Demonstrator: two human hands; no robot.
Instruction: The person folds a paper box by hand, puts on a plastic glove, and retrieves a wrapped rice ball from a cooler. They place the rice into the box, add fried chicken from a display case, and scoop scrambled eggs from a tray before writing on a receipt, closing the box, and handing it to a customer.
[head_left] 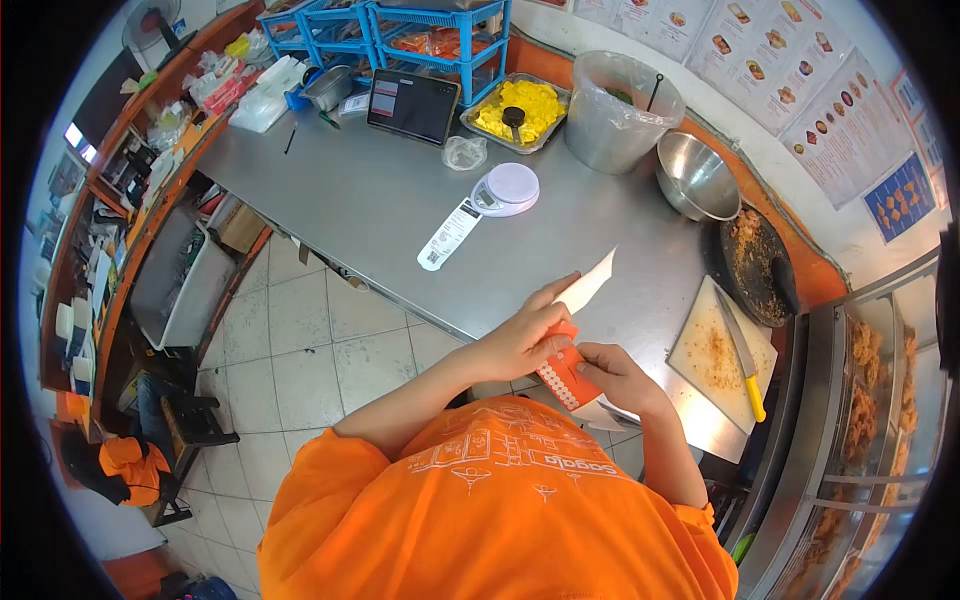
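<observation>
Near the front edge of the steel table, my left hand [527,337] is closed around an orange-red packet [568,376] with white print. A pale paper sheet [590,284] sticks out beyond the fingers of this hand. My right hand [617,377] pinches the packet's right side between thumb and fingers. Farther off on the table, a white round scale [507,189] stands beside a printed paper slip [449,235]. To the right of my hands, a yellow-handled knife [741,350] lies on a white cutting board [712,345] covered with brown crumbs.
Along the table's back are a tablet [412,104], a tray of yellow food [522,112], a clear bucket [620,120], a steel bowl [697,176] and a dark mortar [752,262]. A glass food cabinet [868,400] stands right; a person in orange [133,468] is lower left.
</observation>
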